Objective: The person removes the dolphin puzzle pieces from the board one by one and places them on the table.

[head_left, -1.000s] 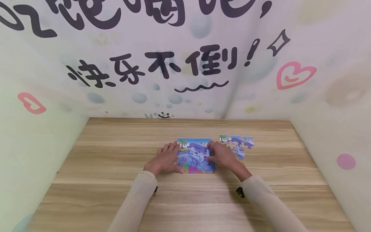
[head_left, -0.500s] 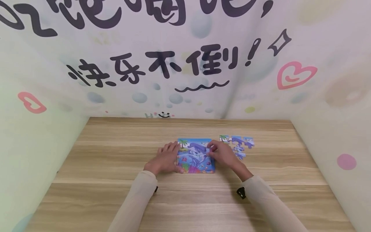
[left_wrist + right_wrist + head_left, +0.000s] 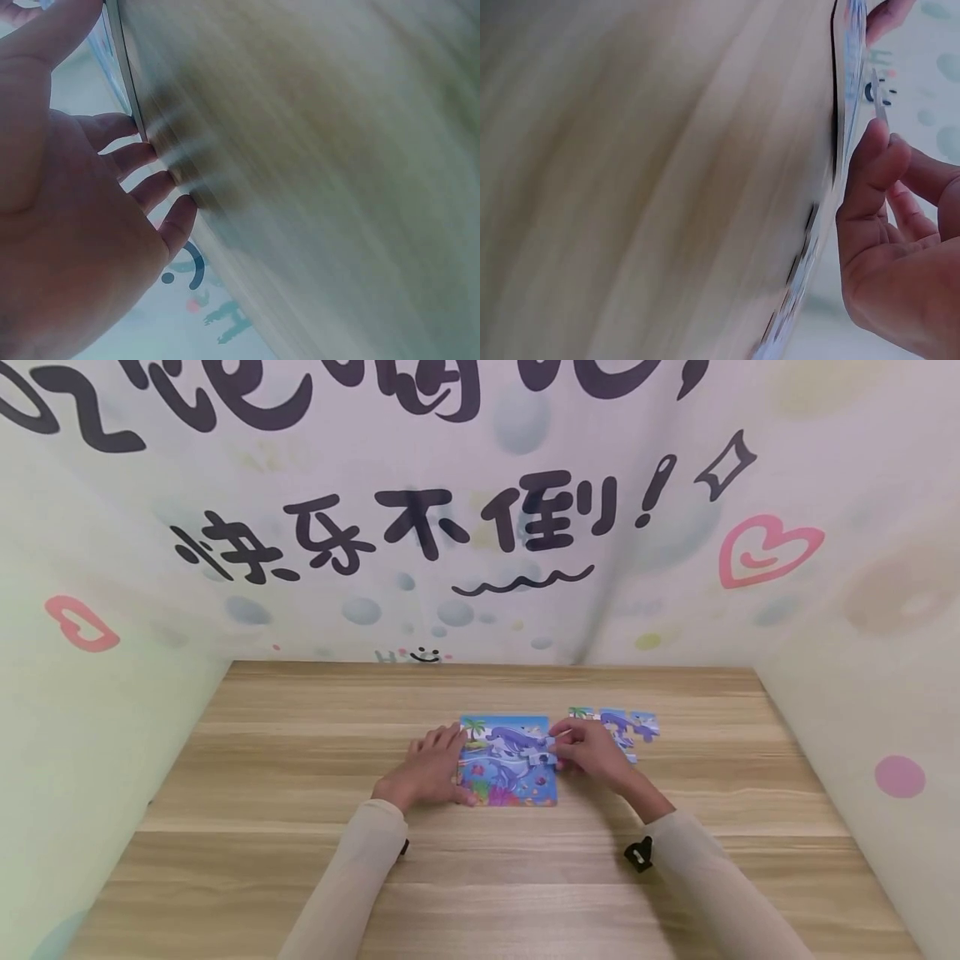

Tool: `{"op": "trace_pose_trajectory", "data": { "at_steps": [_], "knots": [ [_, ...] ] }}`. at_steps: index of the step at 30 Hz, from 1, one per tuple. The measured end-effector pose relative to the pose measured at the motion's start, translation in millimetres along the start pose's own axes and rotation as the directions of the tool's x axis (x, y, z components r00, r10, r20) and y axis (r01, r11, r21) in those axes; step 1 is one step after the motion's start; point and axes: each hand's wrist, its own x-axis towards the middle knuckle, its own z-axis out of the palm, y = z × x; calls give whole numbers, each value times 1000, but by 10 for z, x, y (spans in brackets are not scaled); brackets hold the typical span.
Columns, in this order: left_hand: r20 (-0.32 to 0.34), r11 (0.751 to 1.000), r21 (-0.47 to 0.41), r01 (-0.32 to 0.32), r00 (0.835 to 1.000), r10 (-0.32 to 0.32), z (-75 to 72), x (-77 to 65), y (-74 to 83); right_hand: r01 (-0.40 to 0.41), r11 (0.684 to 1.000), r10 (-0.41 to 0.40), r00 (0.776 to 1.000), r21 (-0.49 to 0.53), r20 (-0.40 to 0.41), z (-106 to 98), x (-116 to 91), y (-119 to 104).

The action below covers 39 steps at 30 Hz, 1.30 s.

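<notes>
the right hand (image 3: 596, 753) pinches a puzzle piece (image 3: 542, 759) between thumb and fingertips, over the right side of a dolphin puzzle (image 3: 502, 781); the piece seems raised just off it, though the right wrist view shows it only edge-on. the left hand (image 3: 429, 772), fingers spread and loosely bent, touches the puzzle's left edge. other pieces (image 3: 645, 727), partly hidden behind the right hand, lie on the wood-grain table (image 3: 300, 735), near a white wall (image 3: 300, 627).
</notes>
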Motion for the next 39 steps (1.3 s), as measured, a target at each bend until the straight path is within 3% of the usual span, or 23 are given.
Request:
{"op": "trace_pose_trajectory", "data": {
  "at_steps": [10,28,39],
  "knots": [
    [-1,1000,-4,1,1000,-1,8,3,-3,30,998,-31,999,50,11,-338,-157,255],
    [-8,1000,-24,1,1000,-1,-2,-1,19,-153,987,156,983,46,-95,-945,-442,659],
    [0,1000,-11,1,1000,-1,3,-12,12,-198,979,202,969,39,-144,-1223,-569,790]
  ]
}}
